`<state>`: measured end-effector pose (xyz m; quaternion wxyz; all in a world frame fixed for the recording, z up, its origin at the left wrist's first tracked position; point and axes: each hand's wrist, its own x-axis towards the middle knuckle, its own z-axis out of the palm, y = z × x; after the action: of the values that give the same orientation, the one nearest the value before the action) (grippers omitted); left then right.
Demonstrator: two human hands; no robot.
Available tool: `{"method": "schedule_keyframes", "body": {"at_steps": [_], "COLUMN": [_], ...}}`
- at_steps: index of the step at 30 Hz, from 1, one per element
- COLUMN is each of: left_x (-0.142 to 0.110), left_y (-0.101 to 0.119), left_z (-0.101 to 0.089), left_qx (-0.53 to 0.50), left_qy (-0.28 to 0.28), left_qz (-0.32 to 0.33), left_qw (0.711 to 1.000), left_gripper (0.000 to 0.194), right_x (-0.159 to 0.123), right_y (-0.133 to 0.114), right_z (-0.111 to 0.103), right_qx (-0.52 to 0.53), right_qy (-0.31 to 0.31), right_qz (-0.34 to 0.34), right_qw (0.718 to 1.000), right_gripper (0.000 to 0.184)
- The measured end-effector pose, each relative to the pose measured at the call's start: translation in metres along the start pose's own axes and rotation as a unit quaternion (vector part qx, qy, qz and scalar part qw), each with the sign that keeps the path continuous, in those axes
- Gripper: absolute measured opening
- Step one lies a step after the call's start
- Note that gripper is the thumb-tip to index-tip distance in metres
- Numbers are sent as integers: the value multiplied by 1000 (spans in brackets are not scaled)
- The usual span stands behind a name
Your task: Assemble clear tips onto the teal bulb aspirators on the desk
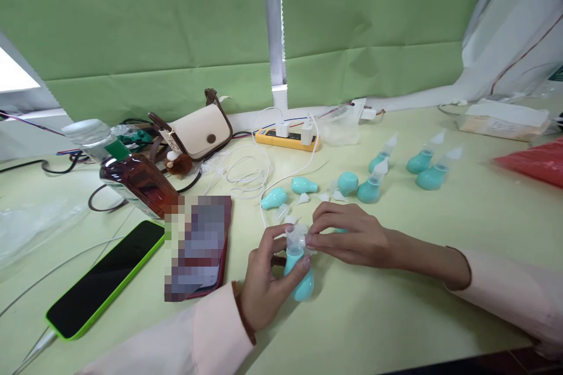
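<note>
Table point(378, 316): open room toward near edge point(457, 358); left hand point(267, 288) grips teal bulb point(303, 289), right hand point(355, 235) pinches clear cup point(295, 235).

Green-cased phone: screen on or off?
Looks off: the green-cased phone is plain black across its face, with no lit content visible.

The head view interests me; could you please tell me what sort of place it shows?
Probably a small hand-assembly workspace: the left hand holds a teal bulb, more bulbs with clear pointed tips stand on the table, and loose clear pieces lie nearby.
</note>
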<state>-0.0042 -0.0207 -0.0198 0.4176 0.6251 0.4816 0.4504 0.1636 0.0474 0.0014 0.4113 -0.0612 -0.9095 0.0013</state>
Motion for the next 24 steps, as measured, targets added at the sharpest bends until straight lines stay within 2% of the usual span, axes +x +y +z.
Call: {"method": "schedule_keyframes", "body": {"at_steps": [3,8,12,19,22,24], "left_x": [0,1,2,5,5,4], "left_y": [0,-1,-1,-2,-2,-2], "left_z": [0,0,0,0,-1,-1], "left_qx": [-2,-21,-45,-34,-31,-23], "left_qy": [5,12,12,17,20,22], "left_qz": [-2,-21,-33,-49,-50,-46], "left_qw": [1000,999,998,998,998,998], "left_gripper": [32,31,32,33,33,32], "right_x": [0,5,5,3,6,8], "right_y": [1,-2,-1,1,-3,-5], "right_z": [-7,-14,-14,-12,-13,-12], "right_qx": [-62,-73,-70,-75,-84,-102], "right_qy": [-46,-83,-92,-120,-122,-101], "right_qz": [-53,-103,-101,-34,-62,-97], "right_qw": [996,989,988,989,987,985], "right_gripper": [12,24,23,10,22,31]}}
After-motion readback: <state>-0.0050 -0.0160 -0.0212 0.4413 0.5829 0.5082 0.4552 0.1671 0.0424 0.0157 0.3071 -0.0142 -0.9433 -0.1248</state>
